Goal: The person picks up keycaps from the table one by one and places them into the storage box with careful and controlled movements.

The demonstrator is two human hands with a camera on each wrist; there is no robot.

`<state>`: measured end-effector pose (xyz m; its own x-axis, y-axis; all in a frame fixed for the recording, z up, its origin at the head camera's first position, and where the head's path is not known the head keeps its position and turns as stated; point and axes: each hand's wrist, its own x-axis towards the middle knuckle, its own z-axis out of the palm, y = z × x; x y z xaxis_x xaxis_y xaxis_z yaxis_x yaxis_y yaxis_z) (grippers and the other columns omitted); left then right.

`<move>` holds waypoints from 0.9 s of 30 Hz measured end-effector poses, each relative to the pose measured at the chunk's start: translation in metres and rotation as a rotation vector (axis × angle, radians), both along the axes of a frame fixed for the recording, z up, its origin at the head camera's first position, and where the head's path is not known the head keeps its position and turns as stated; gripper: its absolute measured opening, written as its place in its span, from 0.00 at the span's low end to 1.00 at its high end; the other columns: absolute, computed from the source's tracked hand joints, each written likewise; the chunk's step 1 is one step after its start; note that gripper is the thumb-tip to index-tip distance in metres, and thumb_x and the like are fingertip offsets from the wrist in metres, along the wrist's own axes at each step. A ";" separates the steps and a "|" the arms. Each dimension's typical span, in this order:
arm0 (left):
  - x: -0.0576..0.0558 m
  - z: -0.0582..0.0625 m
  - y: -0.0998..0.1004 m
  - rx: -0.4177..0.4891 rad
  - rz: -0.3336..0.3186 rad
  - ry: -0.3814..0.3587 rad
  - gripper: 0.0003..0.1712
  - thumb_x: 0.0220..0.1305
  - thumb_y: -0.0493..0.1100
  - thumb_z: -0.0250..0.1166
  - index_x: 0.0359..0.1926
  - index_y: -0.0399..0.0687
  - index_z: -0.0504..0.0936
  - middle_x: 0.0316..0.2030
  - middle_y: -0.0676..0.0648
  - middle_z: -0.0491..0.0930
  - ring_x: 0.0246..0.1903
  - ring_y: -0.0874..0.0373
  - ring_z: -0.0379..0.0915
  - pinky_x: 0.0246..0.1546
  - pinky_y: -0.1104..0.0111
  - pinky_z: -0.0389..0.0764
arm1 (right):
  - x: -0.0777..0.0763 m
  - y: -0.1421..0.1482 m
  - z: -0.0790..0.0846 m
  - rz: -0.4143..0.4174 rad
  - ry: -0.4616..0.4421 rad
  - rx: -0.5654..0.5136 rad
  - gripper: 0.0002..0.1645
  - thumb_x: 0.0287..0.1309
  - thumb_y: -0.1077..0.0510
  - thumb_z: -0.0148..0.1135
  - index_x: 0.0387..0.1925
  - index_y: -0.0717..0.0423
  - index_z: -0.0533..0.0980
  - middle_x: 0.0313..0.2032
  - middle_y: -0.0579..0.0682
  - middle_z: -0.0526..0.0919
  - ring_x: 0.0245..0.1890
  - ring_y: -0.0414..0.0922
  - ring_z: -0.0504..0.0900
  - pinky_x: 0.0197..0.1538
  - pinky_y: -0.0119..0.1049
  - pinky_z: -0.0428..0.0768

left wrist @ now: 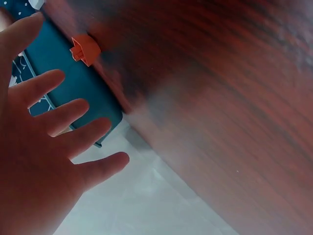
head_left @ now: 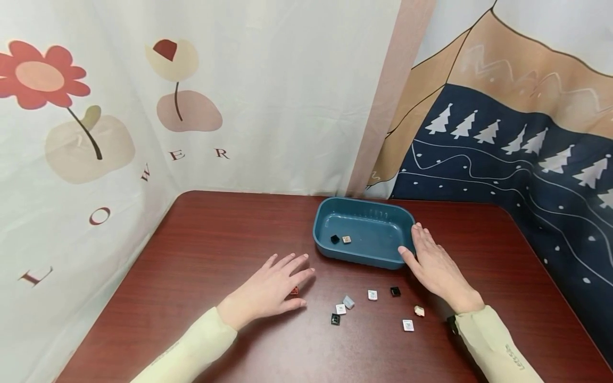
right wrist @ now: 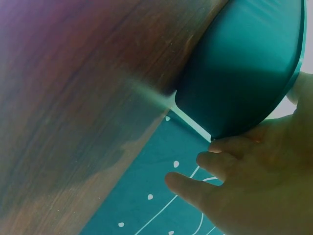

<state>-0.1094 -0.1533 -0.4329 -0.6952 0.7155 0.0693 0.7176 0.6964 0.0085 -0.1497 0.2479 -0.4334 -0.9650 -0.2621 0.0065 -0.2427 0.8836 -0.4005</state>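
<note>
A blue-green plastic basin (head_left: 364,261) stands at the back of the table, with a black keycap (head_left: 334,239) and a beige keycap (head_left: 347,240) on its floor. My right hand (head_left: 439,268) holds the basin's right end, thumb over the rim and fingers along the outer wall. To the left of centre, my left hand (head_left: 268,290) hovers palm down with fingers spread. Beneath it lies an orange-red keycap (left wrist: 88,49), partly hidden by the fingers in the head view; the left wrist view shows its hollow underside and stem.
Several loose keycaps lie in front of the basin: black (head_left: 336,319), white (head_left: 340,309), grey-blue (head_left: 348,302), another white (head_left: 372,294), another black (head_left: 395,291) and cream (head_left: 419,310) among them. Printed curtains (head_left: 287,96) hang behind the dark red wooden table (head_left: 230,223).
</note>
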 end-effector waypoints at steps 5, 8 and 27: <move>-0.001 -0.001 0.000 -0.021 -0.053 0.064 0.32 0.63 0.60 0.73 0.66 0.56 0.80 0.66 0.43 0.76 0.61 0.45 0.77 0.62 0.47 0.75 | 0.000 0.000 0.001 -0.005 -0.003 0.001 0.51 0.79 0.37 0.45 0.79 0.73 0.45 0.79 0.70 0.46 0.78 0.69 0.47 0.70 0.71 0.54; -0.001 -0.002 0.000 -0.026 -0.062 0.074 0.27 0.63 0.55 0.75 0.61 0.55 0.83 0.61 0.44 0.79 0.56 0.47 0.80 0.60 0.53 0.77 | 0.000 -0.001 0.002 -0.007 -0.004 0.001 0.51 0.79 0.36 0.44 0.79 0.73 0.45 0.79 0.70 0.46 0.78 0.69 0.47 0.70 0.72 0.54; -0.001 -0.006 0.002 0.043 -0.134 0.133 0.10 0.63 0.32 0.69 0.35 0.54 0.89 0.32 0.53 0.74 0.33 0.56 0.74 0.34 0.64 0.79 | 0.001 -0.001 -0.001 -0.012 -0.005 -0.002 0.51 0.79 0.37 0.45 0.79 0.73 0.45 0.79 0.70 0.45 0.78 0.69 0.46 0.71 0.72 0.53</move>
<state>-0.1101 -0.1514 -0.4386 -0.5763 0.7956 0.1868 0.8010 0.5952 -0.0644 -0.1489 0.2469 -0.4340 -0.9681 -0.2506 0.0023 -0.2302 0.8855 -0.4037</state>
